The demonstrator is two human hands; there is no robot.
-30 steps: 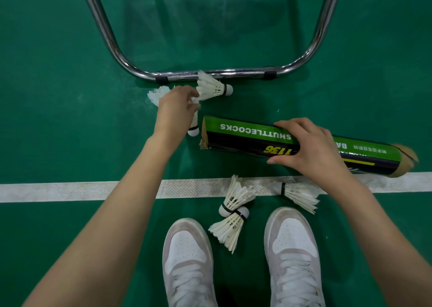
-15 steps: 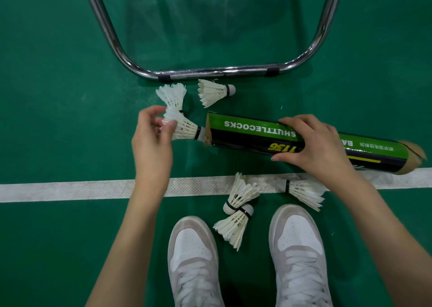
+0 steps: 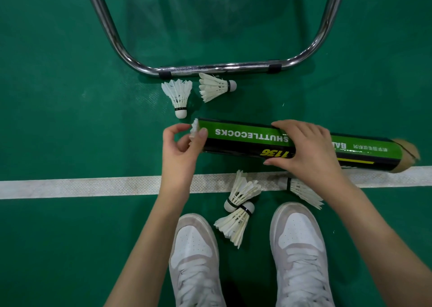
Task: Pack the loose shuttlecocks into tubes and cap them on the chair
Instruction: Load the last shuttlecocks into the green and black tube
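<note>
A light, fragile shuttlecock is pinched by left hand fingers at the tube mouth; the stiff cardboard tube is gripped mid-body by the right hand.

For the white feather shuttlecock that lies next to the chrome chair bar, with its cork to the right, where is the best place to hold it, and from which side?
Hold the white feather shuttlecock at its round cork tip, near the black band, coming from above. It lies flat on the green floor with the cork pointing right, clear of the chrome chair bar. A grip there spares the feathers and lets the cork lead into the green and black tube.
</note>
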